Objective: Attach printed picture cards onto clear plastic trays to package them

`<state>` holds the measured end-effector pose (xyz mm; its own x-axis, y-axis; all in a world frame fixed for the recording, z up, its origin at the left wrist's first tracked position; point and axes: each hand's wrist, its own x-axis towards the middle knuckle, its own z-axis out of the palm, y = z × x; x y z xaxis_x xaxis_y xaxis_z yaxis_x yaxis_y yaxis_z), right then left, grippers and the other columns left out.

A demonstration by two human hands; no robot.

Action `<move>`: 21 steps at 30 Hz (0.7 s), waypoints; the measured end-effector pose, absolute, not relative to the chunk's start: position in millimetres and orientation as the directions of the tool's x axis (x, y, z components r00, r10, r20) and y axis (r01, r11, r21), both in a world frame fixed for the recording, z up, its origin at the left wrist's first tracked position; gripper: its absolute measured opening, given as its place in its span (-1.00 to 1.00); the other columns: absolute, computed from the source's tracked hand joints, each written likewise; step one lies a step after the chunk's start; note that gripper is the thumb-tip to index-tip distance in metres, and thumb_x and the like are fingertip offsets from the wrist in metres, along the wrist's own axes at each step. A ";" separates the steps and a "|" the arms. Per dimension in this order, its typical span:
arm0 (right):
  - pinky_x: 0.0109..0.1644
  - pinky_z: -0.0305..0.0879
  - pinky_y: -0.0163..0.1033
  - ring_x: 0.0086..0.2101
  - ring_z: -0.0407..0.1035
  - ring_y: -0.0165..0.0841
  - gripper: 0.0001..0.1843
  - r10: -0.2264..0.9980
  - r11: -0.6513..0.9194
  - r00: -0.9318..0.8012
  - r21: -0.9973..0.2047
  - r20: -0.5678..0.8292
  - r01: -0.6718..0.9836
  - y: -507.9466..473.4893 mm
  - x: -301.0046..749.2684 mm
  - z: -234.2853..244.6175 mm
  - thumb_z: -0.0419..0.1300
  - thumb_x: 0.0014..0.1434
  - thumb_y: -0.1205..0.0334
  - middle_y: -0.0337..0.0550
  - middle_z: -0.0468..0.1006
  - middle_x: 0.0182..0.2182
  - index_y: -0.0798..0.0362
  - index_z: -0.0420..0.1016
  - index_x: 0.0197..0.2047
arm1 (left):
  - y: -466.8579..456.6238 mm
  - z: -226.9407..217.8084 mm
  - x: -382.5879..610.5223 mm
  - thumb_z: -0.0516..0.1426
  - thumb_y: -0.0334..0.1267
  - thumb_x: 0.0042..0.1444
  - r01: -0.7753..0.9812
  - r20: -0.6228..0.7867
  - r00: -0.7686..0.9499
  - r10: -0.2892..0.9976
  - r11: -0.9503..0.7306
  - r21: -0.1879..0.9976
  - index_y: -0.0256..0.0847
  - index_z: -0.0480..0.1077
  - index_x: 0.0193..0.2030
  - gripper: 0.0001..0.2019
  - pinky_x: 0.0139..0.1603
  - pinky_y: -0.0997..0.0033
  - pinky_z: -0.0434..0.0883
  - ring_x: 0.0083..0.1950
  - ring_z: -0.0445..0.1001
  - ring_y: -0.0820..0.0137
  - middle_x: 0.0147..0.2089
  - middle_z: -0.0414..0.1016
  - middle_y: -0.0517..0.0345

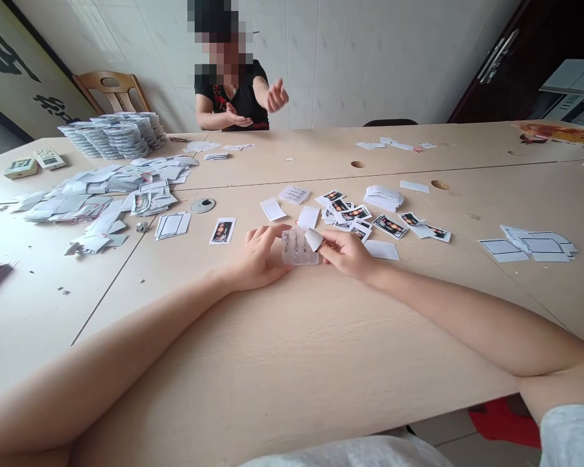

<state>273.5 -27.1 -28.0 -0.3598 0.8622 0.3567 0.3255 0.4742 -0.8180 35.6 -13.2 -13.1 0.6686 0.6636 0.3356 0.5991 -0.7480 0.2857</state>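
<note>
My left hand (255, 261) grips the left side of a small clear plastic compartment box (296, 249), thumb at its near edge and fingers at its far edge. Small dark items show inside the compartments, too fine to name. At the box's right side, my right hand (351, 255) pinches a small white paper slip (314, 239), which covers the box's upper right corner. Just beyond the hands lie a pile of black printed cards (353, 214), a white card (308, 216) and another clear box (294, 194). A single printed card (222, 231) is left of my left hand.
A large heap of white packets (102, 185) spreads over the left, with stacked bundles (111, 137) behind. Outlined white cards (528, 245) lie at right. Across the table (292, 337) sits another person (233, 97), both hands raised. Round holes (440, 185) pierce the tabletop.
</note>
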 end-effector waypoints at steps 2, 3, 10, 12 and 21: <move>-0.46 0.16 -0.37 -0.56 0.29 -0.49 -0.72 0.867 0.473 -0.343 -0.813 0.361 0.339 -27.3 273.1 -28.2 0.10 0.20 0.11 -0.26 0.35 -0.58 0.12 0.32 -0.46 | -13.6 -11.9 36.1 0.16 -0.07 0.07 0.592 0.355 0.676 0.646 -0.762 0.260 -0.22 0.06 0.22 -0.38 0.18 0.11 0.13 0.16 0.25 0.15 0.18 0.29 -0.12; -0.47 0.16 -0.37 -0.57 0.28 -0.49 -0.71 0.868 0.477 -0.332 -0.806 0.369 0.351 -27.8 272.7 -28.0 0.10 0.19 0.12 -0.26 0.35 -0.59 0.12 0.31 -0.48 | -15.0 -10.5 37.2 0.19 -0.02 0.04 0.596 0.376 0.670 0.640 -0.766 0.241 -0.22 0.08 0.21 -0.35 0.17 0.11 0.13 0.15 0.25 0.14 0.17 0.30 -0.13; -0.51 0.05 -0.36 -0.63 0.08 -0.53 -0.55 0.821 0.567 -0.262 -0.671 0.507 0.478 -35.3 268.0 -23.3 0.16 0.16 0.03 -0.30 0.23 -0.70 0.10 0.16 -0.61 | -42.3 10.9 70.9 0.15 0.13 0.03 0.678 0.452 0.358 0.817 -0.560 0.475 -0.20 0.27 -0.37 -0.60 -0.02 0.22 0.16 -0.18 0.28 0.32 -0.29 0.37 0.13; -0.53 0.03 -0.36 -0.63 0.09 -0.53 -0.53 0.817 0.570 -0.254 -0.660 0.517 0.489 -36.7 267.2 -22.9 0.16 0.15 0.01 -0.30 0.22 -0.71 0.10 0.13 -0.62 | -48.4 12.7 81.1 0.11 0.11 0.08 0.670 0.375 0.298 0.878 -0.472 0.572 -0.21 0.27 -0.44 -0.61 0.01 0.20 0.12 -0.20 0.30 0.36 -0.35 0.34 0.19; -0.49 0.08 -0.36 -0.62 0.11 -0.52 -0.58 0.812 0.573 -0.253 -0.636 0.526 0.517 -36.4 266.7 -28.3 0.16 0.16 0.07 -0.30 0.26 -0.70 0.09 0.14 -0.60 | -44.2 7.9 79.7 0.09 -0.06 0.12 0.637 0.288 0.136 0.948 -0.306 0.708 -0.22 0.28 -0.53 -0.68 -0.20 0.33 0.15 -0.31 0.26 0.41 -0.45 0.23 0.22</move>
